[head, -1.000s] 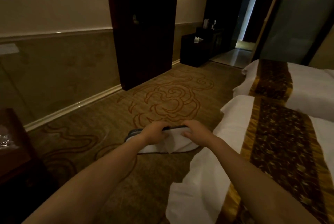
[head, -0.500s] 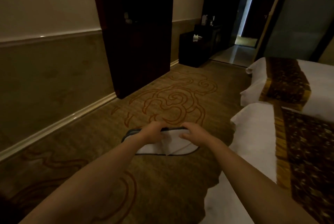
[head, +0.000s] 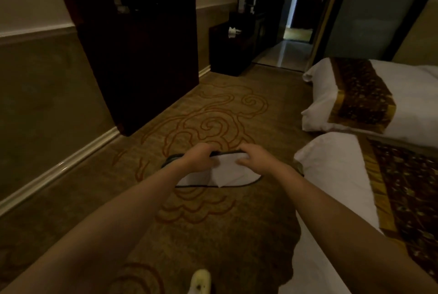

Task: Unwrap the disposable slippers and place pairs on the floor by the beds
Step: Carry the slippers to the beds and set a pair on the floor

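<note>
Since the earlier frames the view has advanced along the patterned brown carpet (head: 237, 234): the dark wooden wardrobe (head: 142, 56) now stands nearer, the far white bed with its brown-and-gold runner (head: 360, 96) shows more fully, and a pale shoe toe (head: 200, 280) has come into sight at the bottom edge. The hands hold the same grip as before.

Both arms reach forward, holding the flat white disposable slippers with dark trim (head: 220, 176) in mid-air above the carpet, just left of the near white bed (head: 331, 175). The left hand (head: 198, 157) has its fingers curled closed over the upper dark edge of the slippers, and the right hand (head: 257, 158) likewise has its fingers closed on the same edge, a short way to the right. The white fabric hangs below the two hands, with a fold or seam running down its middle. Whether a wrapper covers the slippers cannot be told in the dim light.
</note>
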{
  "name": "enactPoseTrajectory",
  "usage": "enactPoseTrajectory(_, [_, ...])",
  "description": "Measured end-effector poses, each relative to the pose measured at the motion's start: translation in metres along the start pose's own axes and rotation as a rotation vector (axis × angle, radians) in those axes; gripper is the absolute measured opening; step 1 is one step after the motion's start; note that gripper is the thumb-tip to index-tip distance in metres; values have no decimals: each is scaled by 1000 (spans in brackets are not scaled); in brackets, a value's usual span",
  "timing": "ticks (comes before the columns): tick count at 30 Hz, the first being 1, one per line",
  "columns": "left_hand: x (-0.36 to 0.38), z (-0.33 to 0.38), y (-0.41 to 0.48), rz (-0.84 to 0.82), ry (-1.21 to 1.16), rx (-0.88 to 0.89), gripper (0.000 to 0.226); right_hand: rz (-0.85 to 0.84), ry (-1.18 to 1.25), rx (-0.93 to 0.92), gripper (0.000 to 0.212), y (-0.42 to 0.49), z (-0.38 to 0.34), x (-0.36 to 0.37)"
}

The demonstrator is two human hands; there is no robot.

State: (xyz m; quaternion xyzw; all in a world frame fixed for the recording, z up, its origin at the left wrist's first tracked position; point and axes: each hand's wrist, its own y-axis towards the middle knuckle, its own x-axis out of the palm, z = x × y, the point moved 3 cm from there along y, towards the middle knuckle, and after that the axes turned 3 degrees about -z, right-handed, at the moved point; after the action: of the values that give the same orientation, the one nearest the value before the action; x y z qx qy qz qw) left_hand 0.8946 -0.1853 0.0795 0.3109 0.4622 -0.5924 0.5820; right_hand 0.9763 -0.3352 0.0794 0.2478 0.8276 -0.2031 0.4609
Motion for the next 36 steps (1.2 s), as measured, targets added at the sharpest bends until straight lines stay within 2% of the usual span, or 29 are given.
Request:
enactPoseTrajectory(8, [-36,-34,188,-133,52,170,28,38,55,148,25,136,81,-43])
enactPoseTrajectory(13, [-40,-22,286,-232,60,224,23,71,77,246,22,186,149,-67])
enactPoseTrajectory(19, [-31,-3,416,-240,45,306,28,94,92,334,25,255,248,-99])
enactPoseTrajectory(27, [-37,25,609,-339,52,278,26,58,182,424,31,367,392,-156])
enactPoseTrajectory(32, [-54,41,706,-305,29,252,24,66,171,402,23,433,456,-211])
enactPoseTrajectory(36, [-59,60,782,-364,19,276,28,88,174,433,27,468,508,-240])
